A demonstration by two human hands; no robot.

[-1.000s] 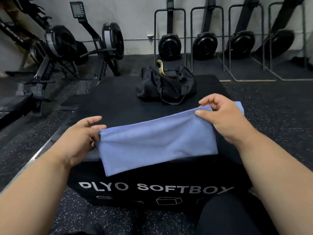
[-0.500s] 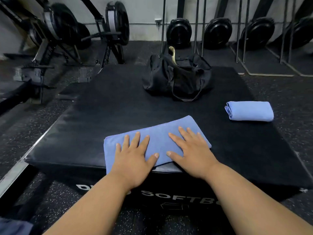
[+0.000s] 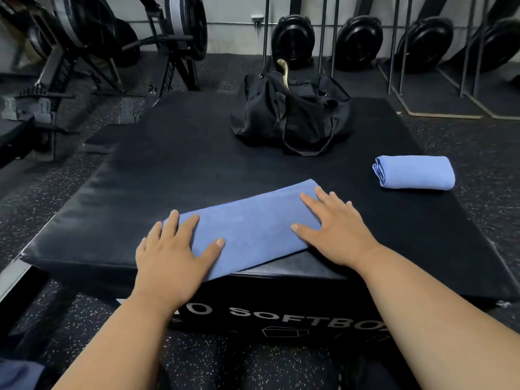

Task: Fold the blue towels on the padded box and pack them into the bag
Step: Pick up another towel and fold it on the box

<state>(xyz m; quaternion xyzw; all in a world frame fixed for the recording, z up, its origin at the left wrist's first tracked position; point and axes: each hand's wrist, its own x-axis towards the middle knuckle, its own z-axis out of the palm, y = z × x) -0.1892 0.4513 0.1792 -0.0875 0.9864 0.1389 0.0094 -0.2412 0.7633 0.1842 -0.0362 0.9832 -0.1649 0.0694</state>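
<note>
We press both palms, left hand [image 3: 174, 249] and right hand [image 3: 337, 229], fingers straight, holding nothing, on the half-folded blue cloth towel [image 3: 247, 229] at the black padded box's [image 3: 168, 170] near edge. Soft, light, limp; we judge the short ends best to pinch.

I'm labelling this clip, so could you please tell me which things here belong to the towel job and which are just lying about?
Job:
flat towel, under left hand and right hand
folded towel
box
bag

Lying about:
rowing machines
upright rowers
</note>
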